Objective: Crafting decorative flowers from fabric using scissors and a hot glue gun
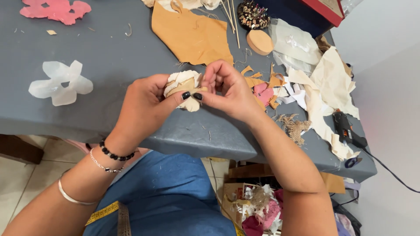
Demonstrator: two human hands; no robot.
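Cream fabric flower [186,89] at centre, above grey surface [109,65]; pinched by left hand [146,102] fingers, right hand [229,89] fingers closed on its edge; tan cloth [190,37] at 12 o'clock.

On the grey surface [109,57] we see a pink flower-shaped cutout [56,9] at the far left and a translucent white flower cutout [60,83] nearer us. A tan fabric piece [191,37] lies beside thin wooden sticks [233,19] and a round tan disc [260,42]. Cream fabric scraps [330,83], a burlap tuft [295,126] and a black glue gun [345,130] sit at the right.
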